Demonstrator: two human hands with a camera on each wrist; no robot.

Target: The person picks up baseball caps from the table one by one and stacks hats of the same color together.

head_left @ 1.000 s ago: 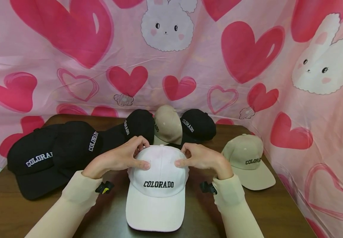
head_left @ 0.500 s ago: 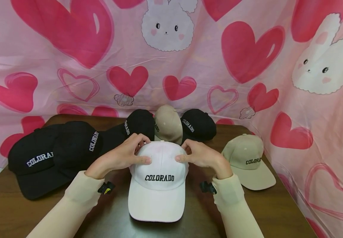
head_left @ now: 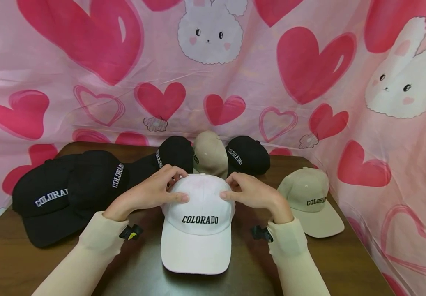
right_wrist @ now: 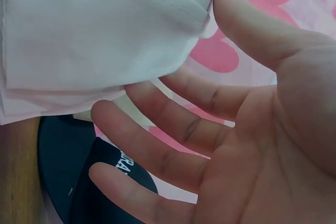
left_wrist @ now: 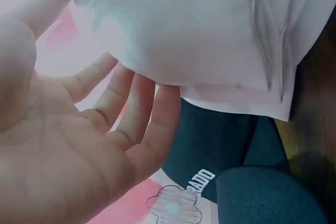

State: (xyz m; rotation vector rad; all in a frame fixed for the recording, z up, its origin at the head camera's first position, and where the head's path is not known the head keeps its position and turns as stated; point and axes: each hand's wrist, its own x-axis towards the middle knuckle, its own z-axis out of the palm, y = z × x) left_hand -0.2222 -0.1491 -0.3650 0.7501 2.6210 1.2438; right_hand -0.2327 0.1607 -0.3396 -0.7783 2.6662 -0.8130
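Note:
A white baseball cap (head_left: 199, 205) with COLORADO in black letters faces me at the middle of the table, its brim toward me. My left hand (head_left: 159, 189) grips the crown from the left, thumb on the front panel and fingers behind. On the other side my right hand (head_left: 251, 192) holds the crown the same way. In the left wrist view the fingertips (left_wrist: 169, 95) reach behind the white fabric. The right wrist view has the thumb (right_wrist: 236, 14) at the cap's edge and several fingers spread along its far side.
Two overlapping black caps (head_left: 46, 185) lie at the left. Behind the white cap stand a black cap (head_left: 177, 154), a beige cap (head_left: 210, 154) and another black cap (head_left: 249, 154). A beige cap (head_left: 305, 189) sits near the right table edge (head_left: 360, 246). A pink heart-print cloth (head_left: 235, 74) hangs behind.
The white cap has moved up in the head view, away from me, with both hands still on it. The other caps stay where they were.

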